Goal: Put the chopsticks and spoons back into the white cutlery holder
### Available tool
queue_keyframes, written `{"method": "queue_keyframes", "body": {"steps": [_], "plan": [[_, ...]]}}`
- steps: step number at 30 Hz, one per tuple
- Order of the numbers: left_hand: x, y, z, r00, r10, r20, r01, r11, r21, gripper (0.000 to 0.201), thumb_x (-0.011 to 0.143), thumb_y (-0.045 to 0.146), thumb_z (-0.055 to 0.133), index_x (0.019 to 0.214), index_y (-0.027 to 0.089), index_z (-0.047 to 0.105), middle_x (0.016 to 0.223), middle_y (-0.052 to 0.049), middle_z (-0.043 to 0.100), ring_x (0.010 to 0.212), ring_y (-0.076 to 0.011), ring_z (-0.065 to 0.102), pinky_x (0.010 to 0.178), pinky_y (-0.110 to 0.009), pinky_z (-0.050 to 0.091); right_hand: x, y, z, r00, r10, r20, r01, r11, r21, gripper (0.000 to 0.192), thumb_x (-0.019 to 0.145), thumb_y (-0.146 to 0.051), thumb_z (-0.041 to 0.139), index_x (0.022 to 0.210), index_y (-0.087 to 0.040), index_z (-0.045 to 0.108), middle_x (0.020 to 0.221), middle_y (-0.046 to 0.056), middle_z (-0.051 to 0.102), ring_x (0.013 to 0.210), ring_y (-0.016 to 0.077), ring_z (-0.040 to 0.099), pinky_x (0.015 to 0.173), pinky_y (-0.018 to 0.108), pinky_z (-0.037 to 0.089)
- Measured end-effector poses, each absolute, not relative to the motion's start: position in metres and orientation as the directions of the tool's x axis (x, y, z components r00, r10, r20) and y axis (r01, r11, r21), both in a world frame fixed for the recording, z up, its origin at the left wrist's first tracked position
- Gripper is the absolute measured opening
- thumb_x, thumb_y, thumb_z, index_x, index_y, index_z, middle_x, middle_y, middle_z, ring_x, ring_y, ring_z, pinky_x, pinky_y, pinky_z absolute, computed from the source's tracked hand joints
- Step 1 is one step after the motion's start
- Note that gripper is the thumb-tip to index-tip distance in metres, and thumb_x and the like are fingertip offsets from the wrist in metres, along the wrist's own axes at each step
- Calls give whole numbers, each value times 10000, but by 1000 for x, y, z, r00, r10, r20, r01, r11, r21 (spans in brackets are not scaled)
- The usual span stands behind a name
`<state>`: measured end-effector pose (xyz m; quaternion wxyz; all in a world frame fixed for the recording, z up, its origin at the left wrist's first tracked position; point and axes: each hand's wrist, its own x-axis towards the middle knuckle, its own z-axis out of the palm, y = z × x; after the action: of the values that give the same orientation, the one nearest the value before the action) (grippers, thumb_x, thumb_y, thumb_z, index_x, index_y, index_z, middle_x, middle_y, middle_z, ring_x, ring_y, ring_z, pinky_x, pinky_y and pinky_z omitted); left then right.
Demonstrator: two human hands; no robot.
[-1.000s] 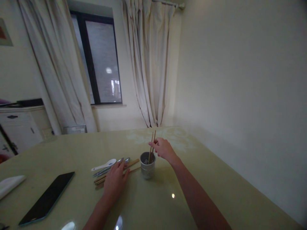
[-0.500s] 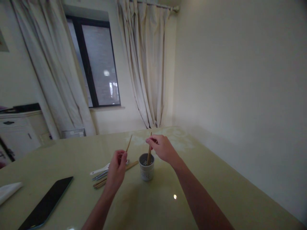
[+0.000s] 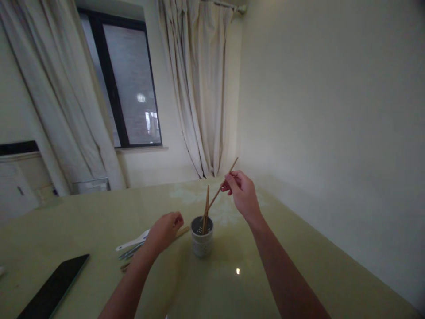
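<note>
My right hand [image 3: 241,190] pinches a wooden chopstick [image 3: 217,193] that slants down to the left, its lower end at the mouth of a pale cylindrical utensil holder [image 3: 202,246]. Other chopsticks [image 3: 207,199] stand in the holder, leaning together. Left of it, my left hand [image 3: 168,230] hovers over a small pile of utensils, fingers curled in, with nothing seen between them. From under that hand show a white-handled utensil [image 3: 131,243], some silvery handles [image 3: 128,254] and the end of a wooden chopstick [image 3: 183,231]. My wrist and forearm hide much of the pile.
A dark tablet or phone [image 3: 55,288] lies on the greenish glossy table [image 3: 212,292] at the left. The wall [image 3: 332,133] runs along the table's right side. Curtains [image 3: 202,88] and a window [image 3: 129,84] are behind the far edge.
My right hand has risen and moved right, now holding a slanted chopstick. My left hand no longer shows the chopstick that stuck up from it, and has turned over the pile. The view has shifted right.
</note>
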<state>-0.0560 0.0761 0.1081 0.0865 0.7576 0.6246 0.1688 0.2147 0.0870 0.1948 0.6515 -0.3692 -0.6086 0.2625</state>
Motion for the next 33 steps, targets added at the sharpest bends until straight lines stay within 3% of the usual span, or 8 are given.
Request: {"method": "queue_keyframes", "body": {"steps": [4,9,15,23,26,30,32,33], "plan": [[-68,81,78,117,993,34,963,-121,241,117,903,171,593,889,220,698,1030,-106,782,1008,-270,720,802,-315,463,209,95,181,3,869,495,214,483,-849,223,937,-414,641,883,-198,654,737,33,761,618,185,767,503,222,516],[-65,82,66,88,996,-27,978,-81,194,167,858,132,602,933,238,708,1095,-104,789,1048,-286,736,795,-320,470,194,99,164,-89,923,374,417,376,-828,192,981,-282,591,839,-198,689,750,33,782,637,174,779,537,223,530],[-68,86,61,63,997,-45,981,-53,184,116,869,241,644,963,224,710,1067,-122,798,1017,-298,746,788,-325,483,198,100,158,-122,930,347,552,354,-755,330,979,-253,634,655,-208,681,590,6,744,511,153,715,530,230,482],[-68,84,56,73,997,-11,973,-68,218,96,885,199,613,865,222,704,1009,-113,796,974,-278,742,787,-320,471,193,101,151,-76,937,340,649,305,-697,290,927,-302,744,651,-217,718,548,6,721,497,171,684,542,256,445],[-69,83,61,65,998,27,965,-70,255,103,878,183,607,830,213,693,1001,-125,790,969,-283,735,786,-330,474,192,99,152,-58,933,355,671,300,-678,334,903,-349,785,607,-223,693,509,8,681,493,180,656,532,266,421],[-73,82,89,47,994,103,936,-80,343,156,929,259,555,849,204,678,952,-125,787,908,-270,739,775,-342,496,193,92,166,-68,891,449,613,393,-685,353,957,-382,703,644,-222,684,556,6,671,531,172,634,538,263,416],[-71,78,111,65,979,192,853,-154,499,242,980,369,496,905,212,665,922,-90,788,869,-234,743,777,-327,523,190,85,174,-125,872,473,454,474,-754,333,976,-407,651,707,-216,696,583,-7,666,507,152,611,522,250,437],[-67,75,122,64,959,275,724,-234,648,272,976,428,509,925,208,661,904,-81,786,856,-226,745,778,-322,538,187,81,177,-159,867,473,354,497,-792,301,973,-415,643,762,-211,713,619,-8,681,504,144,615,514,243,453]]}}
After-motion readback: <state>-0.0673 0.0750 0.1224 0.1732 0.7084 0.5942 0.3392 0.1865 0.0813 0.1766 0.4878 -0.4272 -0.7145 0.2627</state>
